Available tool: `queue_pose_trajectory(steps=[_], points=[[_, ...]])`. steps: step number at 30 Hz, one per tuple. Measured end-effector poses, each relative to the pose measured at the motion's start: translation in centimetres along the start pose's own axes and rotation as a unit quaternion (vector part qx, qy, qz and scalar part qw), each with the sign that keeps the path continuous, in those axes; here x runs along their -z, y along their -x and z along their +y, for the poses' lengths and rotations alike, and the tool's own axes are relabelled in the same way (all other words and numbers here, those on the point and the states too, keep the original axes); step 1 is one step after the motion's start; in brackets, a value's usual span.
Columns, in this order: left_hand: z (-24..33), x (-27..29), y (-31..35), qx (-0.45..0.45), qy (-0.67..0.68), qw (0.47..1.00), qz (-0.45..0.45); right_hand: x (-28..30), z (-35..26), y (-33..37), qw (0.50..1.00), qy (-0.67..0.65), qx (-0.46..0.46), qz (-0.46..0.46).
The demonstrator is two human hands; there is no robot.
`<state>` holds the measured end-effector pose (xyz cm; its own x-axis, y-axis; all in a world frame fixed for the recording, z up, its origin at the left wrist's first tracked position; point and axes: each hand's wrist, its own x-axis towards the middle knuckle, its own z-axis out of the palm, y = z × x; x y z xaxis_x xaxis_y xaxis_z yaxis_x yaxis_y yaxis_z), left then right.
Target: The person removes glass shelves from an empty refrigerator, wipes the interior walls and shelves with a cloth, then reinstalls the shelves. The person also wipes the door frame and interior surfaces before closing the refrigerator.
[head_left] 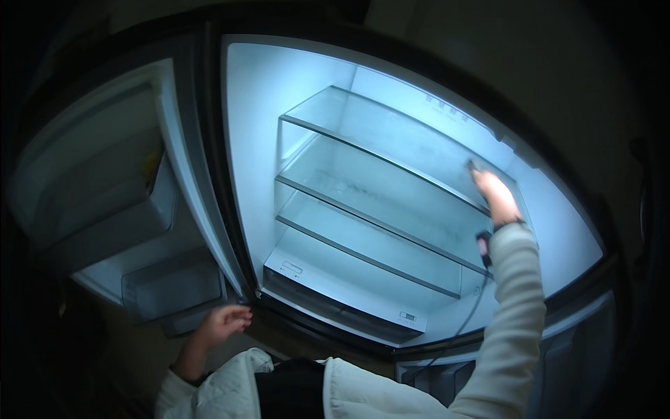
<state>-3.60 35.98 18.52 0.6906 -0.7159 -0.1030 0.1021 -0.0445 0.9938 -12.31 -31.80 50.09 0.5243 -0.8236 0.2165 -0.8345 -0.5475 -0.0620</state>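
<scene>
My right hand (497, 197) reaches deep into a lit refrigerator (250, 174), over the right part of the top glass shelf (391, 143). Its fingers are closed around a small dark grey piece (474, 166), pressed close to the glass; glare and blur hide what kind of thing it is. Low on the left, my left hand (225, 325) hangs in front of the refrigerator, below the open door. Its fingers are loosely bent, and nothing shows in them.
Lower glass shelves (363, 188) and a bottom drawer (335, 300) sit beneath. At left, the open door (167, 140) carries clear bins (174, 283), one with something yellow (149, 167). A small black device (483, 248) with a cable (471, 314) hangs by my right wrist.
</scene>
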Motion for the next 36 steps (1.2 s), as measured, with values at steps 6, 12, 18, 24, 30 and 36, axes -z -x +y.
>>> queue_pose_trajectory(steps=[6,12,18,24,30,36], points=[[-10.9,5.7,6.6,0.106,0.083,0.983,0.123,-1.1,-27.2,-0.7,0.964,0.131,0.229,-0.011],[-19.1,10.0,8.4,0.190,0.147,0.949,0.203,-1.0,-44.7,6.2,0.916,0.057,0.370,0.144],[-22.5,10.8,10.9,0.234,0.165,0.923,0.255,3.0,-34.4,-1.6,0.966,0.060,0.250,0.029],[-25.3,9.3,14.6,0.214,0.158,0.933,0.243,-0.2,-10.1,-10.3,0.935,0.299,0.187,0.043],[-26.6,2.6,11.4,0.180,0.034,0.955,0.233,-3.4,-9.5,-17.9,0.947,0.205,0.245,0.038],[-26.9,0.1,21.1,0.305,0.138,0.902,0.272,-7.7,-11.2,-0.9,0.963,0.044,0.261,0.042]])
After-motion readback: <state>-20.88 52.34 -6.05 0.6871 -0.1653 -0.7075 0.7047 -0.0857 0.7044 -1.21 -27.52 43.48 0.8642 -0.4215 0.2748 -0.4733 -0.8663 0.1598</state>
